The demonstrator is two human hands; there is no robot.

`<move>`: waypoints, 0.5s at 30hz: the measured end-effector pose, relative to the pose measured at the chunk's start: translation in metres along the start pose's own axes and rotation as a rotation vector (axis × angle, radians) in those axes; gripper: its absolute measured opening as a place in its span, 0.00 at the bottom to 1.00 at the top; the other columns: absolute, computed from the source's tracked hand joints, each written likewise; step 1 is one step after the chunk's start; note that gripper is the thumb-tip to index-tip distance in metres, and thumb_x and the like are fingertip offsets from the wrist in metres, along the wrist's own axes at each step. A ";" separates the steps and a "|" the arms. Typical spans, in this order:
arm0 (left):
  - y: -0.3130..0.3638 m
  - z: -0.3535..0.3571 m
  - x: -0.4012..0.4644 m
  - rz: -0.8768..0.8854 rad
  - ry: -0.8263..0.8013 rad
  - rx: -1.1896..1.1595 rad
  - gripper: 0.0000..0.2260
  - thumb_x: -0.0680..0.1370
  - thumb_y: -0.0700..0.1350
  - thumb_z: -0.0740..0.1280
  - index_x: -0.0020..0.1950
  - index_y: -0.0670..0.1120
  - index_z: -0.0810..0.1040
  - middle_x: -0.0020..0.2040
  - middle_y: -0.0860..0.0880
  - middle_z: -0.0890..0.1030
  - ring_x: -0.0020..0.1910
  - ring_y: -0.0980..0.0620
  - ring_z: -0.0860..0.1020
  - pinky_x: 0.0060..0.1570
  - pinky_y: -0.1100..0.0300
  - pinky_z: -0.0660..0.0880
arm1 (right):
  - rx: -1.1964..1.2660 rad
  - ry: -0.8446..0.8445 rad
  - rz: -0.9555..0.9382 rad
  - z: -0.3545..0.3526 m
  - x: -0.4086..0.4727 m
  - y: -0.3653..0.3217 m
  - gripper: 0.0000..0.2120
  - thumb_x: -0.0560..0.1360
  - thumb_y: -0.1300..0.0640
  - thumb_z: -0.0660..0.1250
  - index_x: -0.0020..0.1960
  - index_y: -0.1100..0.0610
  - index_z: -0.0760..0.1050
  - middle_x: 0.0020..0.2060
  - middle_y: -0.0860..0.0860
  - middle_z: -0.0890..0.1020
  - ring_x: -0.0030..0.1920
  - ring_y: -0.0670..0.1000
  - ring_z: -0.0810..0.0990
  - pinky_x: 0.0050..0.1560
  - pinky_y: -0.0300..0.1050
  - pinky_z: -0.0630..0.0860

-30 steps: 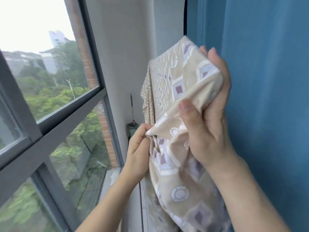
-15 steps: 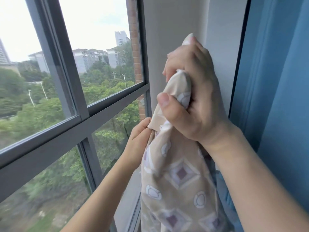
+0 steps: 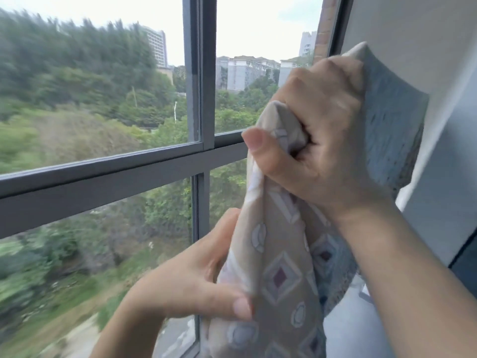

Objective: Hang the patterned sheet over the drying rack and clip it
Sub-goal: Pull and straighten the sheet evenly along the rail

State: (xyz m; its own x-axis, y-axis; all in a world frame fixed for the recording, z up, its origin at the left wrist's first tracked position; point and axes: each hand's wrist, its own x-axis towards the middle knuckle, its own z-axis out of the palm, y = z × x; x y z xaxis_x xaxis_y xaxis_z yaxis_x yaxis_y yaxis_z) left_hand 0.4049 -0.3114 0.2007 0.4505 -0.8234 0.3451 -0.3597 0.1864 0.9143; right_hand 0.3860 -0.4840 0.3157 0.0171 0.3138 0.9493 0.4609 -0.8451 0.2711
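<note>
The patterned sheet is beige with diamond and circle motifs and a blue-grey underside. It hangs bunched in front of me. My right hand is raised and grips the sheet's upper fold in a fist, thumb pointing left. Lower down, my left hand pinches the sheet's left edge between thumb and fingers. No drying rack or clip is in view.
A grey-framed window fills the left and centre, close behind my hands, with trees and buildings outside. A white wall stands at the upper right. A dark blue surface shows at the right edge.
The view has swung left towards the window. Both hands keep their hold; my left hand has slid lower on the sheet's edge, and the blue underside now shows behind my right hand.
</note>
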 end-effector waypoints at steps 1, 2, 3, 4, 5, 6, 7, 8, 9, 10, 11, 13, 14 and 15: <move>0.006 0.004 -0.005 -0.018 0.052 0.030 0.36 0.68 0.58 0.77 0.72 0.52 0.67 0.70 0.44 0.71 0.70 0.48 0.70 0.65 0.47 0.71 | 0.017 0.000 0.001 0.002 -0.001 0.000 0.22 0.76 0.41 0.59 0.32 0.57 0.69 0.28 0.50 0.70 0.36 0.51 0.69 0.52 0.57 0.65; 0.007 0.009 -0.011 0.011 0.108 0.096 0.33 0.69 0.56 0.77 0.71 0.56 0.69 0.69 0.47 0.72 0.70 0.52 0.71 0.63 0.55 0.72 | 0.032 -0.001 -0.006 0.005 0.000 0.000 0.23 0.76 0.41 0.58 0.31 0.57 0.69 0.28 0.50 0.69 0.36 0.51 0.69 0.52 0.57 0.65; 0.010 0.010 -0.015 0.028 0.141 0.130 0.31 0.70 0.54 0.75 0.70 0.61 0.69 0.69 0.53 0.72 0.70 0.56 0.70 0.62 0.61 0.72 | 0.037 0.010 -0.016 0.007 0.001 -0.001 0.23 0.77 0.41 0.59 0.31 0.57 0.69 0.28 0.50 0.69 0.36 0.52 0.69 0.52 0.58 0.65; 0.017 0.014 -0.018 0.034 0.146 0.161 0.31 0.70 0.53 0.74 0.70 0.65 0.67 0.70 0.59 0.72 0.70 0.60 0.69 0.62 0.64 0.71 | 0.027 0.024 -0.018 0.009 -0.001 0.000 0.23 0.77 0.42 0.59 0.31 0.57 0.69 0.28 0.50 0.70 0.36 0.52 0.70 0.52 0.57 0.65; 0.022 0.016 -0.022 0.017 0.130 0.197 0.34 0.69 0.54 0.75 0.71 0.70 0.63 0.70 0.65 0.70 0.70 0.65 0.67 0.61 0.66 0.70 | 0.012 0.043 -0.021 0.011 -0.002 0.001 0.22 0.77 0.43 0.60 0.31 0.57 0.69 0.28 0.50 0.70 0.36 0.53 0.70 0.52 0.57 0.65; 0.025 0.019 -0.024 -0.022 0.128 0.298 0.40 0.68 0.57 0.76 0.70 0.76 0.55 0.68 0.72 0.67 0.69 0.70 0.64 0.62 0.69 0.68 | 0.005 0.055 -0.029 0.012 -0.003 0.002 0.21 0.77 0.44 0.61 0.31 0.57 0.69 0.28 0.50 0.70 0.36 0.53 0.71 0.52 0.56 0.65; 0.026 0.025 -0.025 -0.065 0.130 0.434 0.43 0.67 0.60 0.75 0.66 0.82 0.46 0.65 0.79 0.63 0.68 0.76 0.61 0.62 0.75 0.63 | 0.007 0.063 -0.033 0.014 -0.004 0.002 0.20 0.77 0.44 0.61 0.32 0.56 0.68 0.28 0.50 0.70 0.36 0.53 0.71 0.52 0.55 0.65; 0.025 0.031 -0.026 -0.118 0.117 0.572 0.44 0.67 0.61 0.72 0.60 0.86 0.38 0.63 0.84 0.58 0.66 0.80 0.56 0.60 0.81 0.57 | 0.013 0.066 -0.036 0.015 -0.003 0.002 0.19 0.77 0.44 0.61 0.33 0.55 0.66 0.29 0.49 0.69 0.36 0.52 0.70 0.52 0.54 0.65; 0.025 0.037 -0.024 -0.164 0.090 0.679 0.44 0.68 0.61 0.71 0.55 0.87 0.34 0.61 0.86 0.52 0.65 0.83 0.52 0.58 0.85 0.52 | 0.018 0.070 -0.036 0.015 -0.002 0.002 0.18 0.77 0.45 0.61 0.34 0.53 0.64 0.29 0.48 0.68 0.36 0.51 0.68 0.52 0.53 0.64; 0.023 0.043 -0.023 -0.186 0.078 0.754 0.43 0.69 0.61 0.72 0.56 0.87 0.36 0.61 0.86 0.50 0.64 0.84 0.51 0.57 0.86 0.53 | 0.020 0.075 -0.033 0.015 -0.002 0.002 0.17 0.77 0.45 0.61 0.35 0.52 0.63 0.30 0.48 0.67 0.37 0.50 0.67 0.52 0.52 0.64; 0.021 0.048 -0.024 -0.172 0.120 0.765 0.38 0.71 0.58 0.73 0.58 0.86 0.47 0.61 0.85 0.54 0.63 0.84 0.56 0.55 0.84 0.58 | 0.020 0.085 -0.035 0.013 -0.002 0.002 0.16 0.77 0.45 0.61 0.36 0.52 0.62 0.30 0.47 0.67 0.37 0.49 0.66 0.52 0.52 0.64; 0.015 0.053 -0.026 -0.172 0.248 0.704 0.18 0.72 0.51 0.71 0.49 0.74 0.72 0.53 0.77 0.73 0.52 0.75 0.73 0.46 0.73 0.73 | 0.018 0.103 -0.053 0.010 -0.006 0.004 0.16 0.77 0.45 0.61 0.37 0.51 0.61 0.31 0.47 0.66 0.36 0.50 0.67 0.52 0.50 0.63; 0.008 0.052 -0.027 -0.223 0.360 0.697 0.11 0.70 0.48 0.67 0.45 0.65 0.77 0.47 0.70 0.79 0.45 0.69 0.78 0.42 0.65 0.77 | 0.019 0.112 -0.061 0.009 -0.007 0.004 0.15 0.77 0.45 0.61 0.38 0.51 0.61 0.31 0.47 0.65 0.36 0.51 0.68 0.52 0.50 0.63; 0.001 0.050 -0.026 -0.263 0.475 0.681 0.08 0.70 0.45 0.64 0.44 0.57 0.79 0.42 0.63 0.82 0.41 0.64 0.80 0.39 0.61 0.78 | 0.022 0.117 -0.062 0.008 -0.008 0.003 0.15 0.77 0.45 0.61 0.38 0.51 0.61 0.32 0.47 0.65 0.36 0.52 0.69 0.52 0.49 0.62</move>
State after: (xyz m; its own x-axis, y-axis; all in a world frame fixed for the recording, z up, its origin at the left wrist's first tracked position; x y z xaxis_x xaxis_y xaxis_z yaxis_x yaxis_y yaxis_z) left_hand 0.3518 -0.3172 0.1819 0.8265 -0.4553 0.3309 -0.5377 -0.4648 0.7034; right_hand 0.3946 -0.4859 0.3076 -0.1153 0.3111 0.9434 0.4775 -0.8155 0.3272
